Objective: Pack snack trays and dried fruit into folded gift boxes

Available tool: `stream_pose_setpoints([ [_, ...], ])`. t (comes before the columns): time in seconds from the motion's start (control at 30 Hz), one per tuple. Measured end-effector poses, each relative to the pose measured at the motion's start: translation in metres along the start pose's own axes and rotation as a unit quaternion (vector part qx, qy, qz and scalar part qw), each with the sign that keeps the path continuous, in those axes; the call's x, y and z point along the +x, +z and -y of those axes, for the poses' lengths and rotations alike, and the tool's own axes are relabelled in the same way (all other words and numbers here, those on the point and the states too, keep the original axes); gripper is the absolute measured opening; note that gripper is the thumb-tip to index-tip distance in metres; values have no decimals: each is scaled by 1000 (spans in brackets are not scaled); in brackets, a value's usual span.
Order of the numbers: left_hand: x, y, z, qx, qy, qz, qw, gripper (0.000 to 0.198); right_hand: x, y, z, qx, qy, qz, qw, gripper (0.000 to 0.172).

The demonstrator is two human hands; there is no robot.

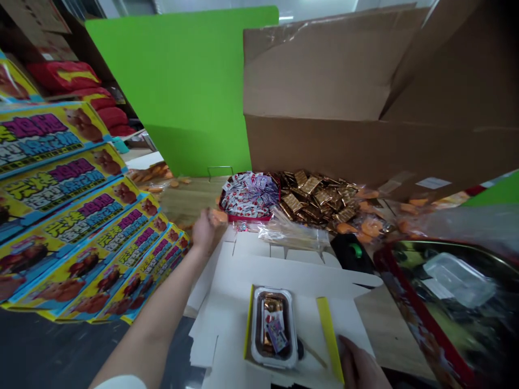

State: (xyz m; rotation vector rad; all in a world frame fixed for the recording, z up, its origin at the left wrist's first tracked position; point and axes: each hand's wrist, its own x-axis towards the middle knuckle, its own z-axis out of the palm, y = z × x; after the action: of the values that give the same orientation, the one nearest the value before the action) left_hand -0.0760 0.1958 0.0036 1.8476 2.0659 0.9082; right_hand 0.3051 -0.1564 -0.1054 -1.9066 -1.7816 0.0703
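My left hand (204,229) reaches out left of the red tray of small packets (251,195), its fingers closed on an orange piece (219,216). At the lower right, my right hand (359,364) touches the yellow edge of an open box (330,337); its fingers are partly hidden. Inside that box sits a clear-lidded container (274,327) with gold packets and a purple and white sachet. A thin stick (314,354) and a dark round piece lie beside the container.
Flattened white cardboard (239,270) lies under the box. Gold-wrapped packets (312,197) heap behind it. Yellow printed boxes (81,216) stack at left. A red-rimmed tin (433,329) stands at right. A large brown carton (324,140) and green panel (182,81) rise behind.
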Motion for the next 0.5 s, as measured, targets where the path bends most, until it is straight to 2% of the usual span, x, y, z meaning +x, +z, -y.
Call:
stream_pose_setpoints([
  [0.07,-1,-11,-8,-68,-36,-54,996,50,0,-1,5,5,3,-18,1000,35],
  [0.17,0,-25,-25,-179,-76,-103,976,43,2,-3,12,28,17,-56,998,38],
  [0.23,0,-34,-41,-264,-86,-102,955,35,4,-8,15,46,59,-79,994,44],
  [0.3,-1,-47,-59,-348,-91,-87,929,26,9,-20,21,52,136,-96,985,48],
  [0.37,-3,-63,-79,-416,-94,-78,901,13,18,-42,33,59,199,-127,970,49],
  [0.4,-5,-73,-90,-443,-94,-76,888,6,26,-57,43,73,209,-147,964,47],
  [0.43,-8,-84,-100,-468,-92,-75,876,4,35,-73,56,94,201,-169,960,44],
  [0.5,-16,-106,-123,-507,-80,-69,855,12,59,-109,90,157,140,-212,954,34],
])
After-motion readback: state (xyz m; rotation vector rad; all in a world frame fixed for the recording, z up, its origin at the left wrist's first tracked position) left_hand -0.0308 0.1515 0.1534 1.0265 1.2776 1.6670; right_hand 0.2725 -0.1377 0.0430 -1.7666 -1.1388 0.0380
